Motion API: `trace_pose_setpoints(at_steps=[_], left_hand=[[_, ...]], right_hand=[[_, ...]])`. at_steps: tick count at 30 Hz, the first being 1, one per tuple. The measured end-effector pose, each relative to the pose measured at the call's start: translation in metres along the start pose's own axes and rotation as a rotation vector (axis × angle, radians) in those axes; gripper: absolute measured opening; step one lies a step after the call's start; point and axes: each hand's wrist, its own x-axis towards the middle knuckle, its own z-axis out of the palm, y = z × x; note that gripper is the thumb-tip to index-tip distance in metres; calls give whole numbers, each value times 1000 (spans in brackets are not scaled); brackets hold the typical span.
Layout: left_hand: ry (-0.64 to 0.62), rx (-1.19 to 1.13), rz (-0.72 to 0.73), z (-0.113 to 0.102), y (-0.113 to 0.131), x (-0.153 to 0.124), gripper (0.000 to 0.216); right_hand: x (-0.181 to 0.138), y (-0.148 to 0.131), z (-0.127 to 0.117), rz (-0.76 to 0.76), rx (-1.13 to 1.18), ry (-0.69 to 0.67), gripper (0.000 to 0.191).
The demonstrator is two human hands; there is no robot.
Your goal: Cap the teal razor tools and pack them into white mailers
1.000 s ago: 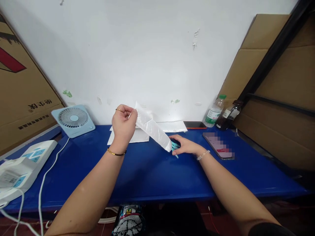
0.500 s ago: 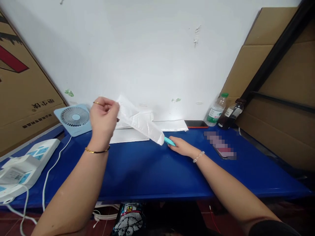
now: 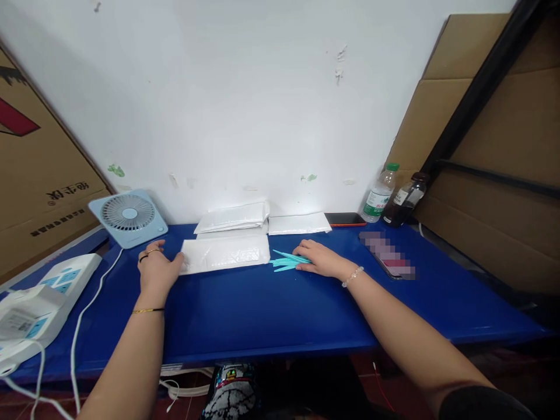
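Note:
A flat white padded bag (image 3: 227,254), crinkled and shiny at its right end, lies on the blue table. My left hand (image 3: 158,269) is at the bag's left end, its thumb touching the edge and its other fingers apart from it. Just beyond the bag's right end, my right hand (image 3: 318,258) has its fingers closed on several thin turquoise pointed sticks (image 3: 285,260). Their tips fan out to the left; the other ends are hidden under the hand.
Behind are stacked white padded bags (image 3: 231,217), another white bag (image 3: 300,223) and a dark phone with an orange edge (image 3: 345,219). A blue fan (image 3: 131,214) and a power strip (image 3: 70,286) stand left. At right are two bottles (image 3: 378,195) and a blurred phone (image 3: 389,256).
The white padded bag has come down from the raised left hand to lie on the table. My left hand has lowered and opened. The turquoise sticks now fan out from my right hand.

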Motion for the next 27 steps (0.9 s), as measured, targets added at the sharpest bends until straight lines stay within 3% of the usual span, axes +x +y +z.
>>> trace_pose_setpoints(at_steps=[2, 3, 5, 7, 9, 12, 16, 22, 27], left_hand=[[11, 34, 134, 6, 21, -13, 65], [-66, -17, 257, 9, 33, -21, 65], [-371, -173, 495, 19, 57, -36, 64], [-622, -314, 546, 32, 75, -49, 63], [-729, -411, 499, 46, 84, -54, 59], [-759, -461, 463, 64, 86, -46, 53], [-720, -331, 602, 77, 80, -22, 48], [-676, -228, 697, 82, 77, -11, 50], [-634, -222, 719, 80, 73, -12, 59]], right_hand=[[0, -1, 0, -2, 21, 3, 39], [1, -2, 0, -3, 29, 3, 40], [1, -4, 0, -13, 36, 1, 42], [2, -6, 0, -32, 30, 0, 42], [2, -7, 0, -46, 21, 3, 41], [1, -7, 0, -40, 19, 6, 40], [2, -3, 3, -18, 12, 14, 38], [5, -2, 5, 19, -3, 51, 40], [1, -1, -2, 69, 85, 36, 55]])
